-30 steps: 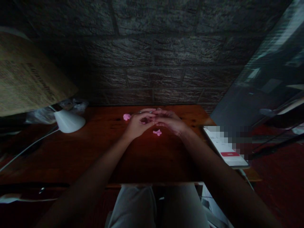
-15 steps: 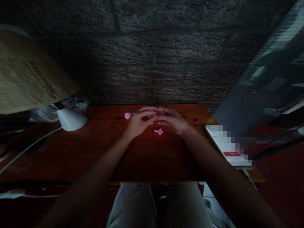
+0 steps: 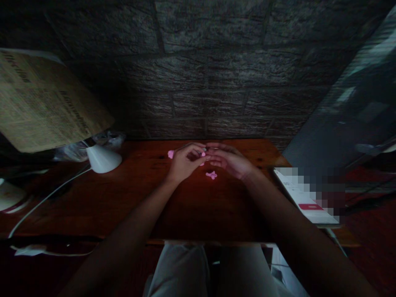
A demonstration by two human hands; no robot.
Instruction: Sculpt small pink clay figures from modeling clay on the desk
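Note:
Both hands meet over the far middle of a dark wooden table (image 3: 123,198). My left hand (image 3: 185,162) is curled, its fingertips pinching a small pink piece (image 3: 203,154) together with the fingertips of my right hand (image 3: 230,161). A second pink piece (image 3: 212,175), shaped like a small figure, lies on the table just below the hands. A third pink lump (image 3: 170,154) sits on the table left of my left hand. The light is dim and the held piece is mostly hidden by fingers.
A white lamp base (image 3: 103,160) with a cable stands at the back left under a tan shade (image 3: 46,103). A phone (image 3: 306,194) with a lit screen lies at the right edge. A brick wall (image 3: 210,82) rises behind the table. My knees show below.
The view has shifted slightly, so everything sits a little further right. The hands stay together over the same spot; a bit of pink now shows between the fingertips.

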